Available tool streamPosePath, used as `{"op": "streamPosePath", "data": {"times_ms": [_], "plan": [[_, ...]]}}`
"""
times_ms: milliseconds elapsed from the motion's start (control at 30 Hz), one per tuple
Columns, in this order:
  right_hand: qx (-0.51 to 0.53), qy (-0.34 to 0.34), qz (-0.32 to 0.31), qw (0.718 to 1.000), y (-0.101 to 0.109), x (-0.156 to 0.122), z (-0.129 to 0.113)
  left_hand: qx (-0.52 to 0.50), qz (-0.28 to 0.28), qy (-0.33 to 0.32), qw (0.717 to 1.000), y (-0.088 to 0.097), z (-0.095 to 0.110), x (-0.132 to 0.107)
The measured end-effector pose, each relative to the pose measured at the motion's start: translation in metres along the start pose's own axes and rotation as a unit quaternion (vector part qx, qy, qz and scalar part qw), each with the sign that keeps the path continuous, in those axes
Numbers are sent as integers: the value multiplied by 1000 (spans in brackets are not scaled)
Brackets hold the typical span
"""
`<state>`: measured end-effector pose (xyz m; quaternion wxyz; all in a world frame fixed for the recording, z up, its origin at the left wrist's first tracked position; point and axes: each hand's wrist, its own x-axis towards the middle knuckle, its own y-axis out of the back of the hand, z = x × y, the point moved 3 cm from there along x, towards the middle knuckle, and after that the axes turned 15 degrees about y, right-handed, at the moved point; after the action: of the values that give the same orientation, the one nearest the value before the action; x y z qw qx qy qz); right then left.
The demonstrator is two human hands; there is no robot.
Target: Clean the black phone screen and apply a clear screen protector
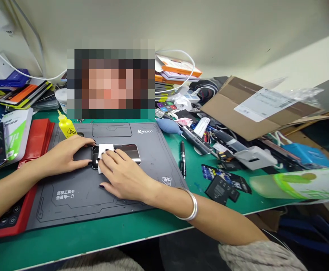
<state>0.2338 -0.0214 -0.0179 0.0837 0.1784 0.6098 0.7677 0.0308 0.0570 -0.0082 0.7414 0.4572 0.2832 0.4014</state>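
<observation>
Head: right hand (pixel 126 178) on wipe (pixel 105 148)

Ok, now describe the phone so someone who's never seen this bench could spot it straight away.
On the green table, find the big dark grey mat marked WKTOO. Toward its upper middle, the phone lies sideways, a white sheet and the right grip over part of it. Its glossy dark face and pale rim set it apart from the matte mat around it.
</observation>
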Motion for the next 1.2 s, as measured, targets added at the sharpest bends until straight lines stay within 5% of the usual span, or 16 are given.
{"op": "streamPosePath", "data": {"times_ms": [1200], "plan": [[19,25,-3,1000,2,0,-1,6,2,-3,1000,1,1,1]]}}
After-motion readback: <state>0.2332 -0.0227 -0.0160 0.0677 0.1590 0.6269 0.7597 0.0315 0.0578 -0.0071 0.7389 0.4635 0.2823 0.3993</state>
